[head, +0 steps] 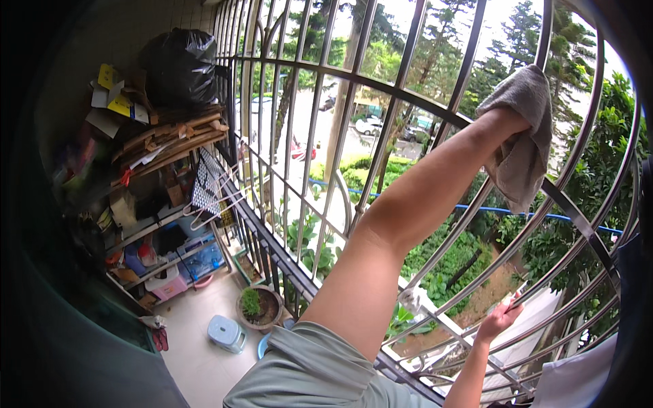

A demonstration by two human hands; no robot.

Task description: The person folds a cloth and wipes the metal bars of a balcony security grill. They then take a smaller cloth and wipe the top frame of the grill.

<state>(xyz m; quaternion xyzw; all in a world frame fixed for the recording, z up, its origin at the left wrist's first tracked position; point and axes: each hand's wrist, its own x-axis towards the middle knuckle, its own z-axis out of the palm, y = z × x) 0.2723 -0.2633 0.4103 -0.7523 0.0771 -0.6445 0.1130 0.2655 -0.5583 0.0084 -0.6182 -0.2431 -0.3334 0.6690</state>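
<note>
My left arm reaches up and across the view. My left hand (512,121), mostly hidden by a gray cloth (525,102), grips that cloth against the upper metal bars of a window grille (398,92). Part of the cloth hangs below the wrist, beside a dark crossbar. Lower right, my right hand (499,320) has its fingers closed around a slanting metal bar of the same grille. A whitish rag or wad (412,300) lies on the lower rail, between the two arms.
A shelf rack (153,229) at left holds flattened cardboard (168,135), a black plastic bag (178,66) and bins. Hangers (217,199) hang by the railing. On the tiled floor stand a blue stool (226,332) and a potted plant (259,306). Trees and parked cars show outside.
</note>
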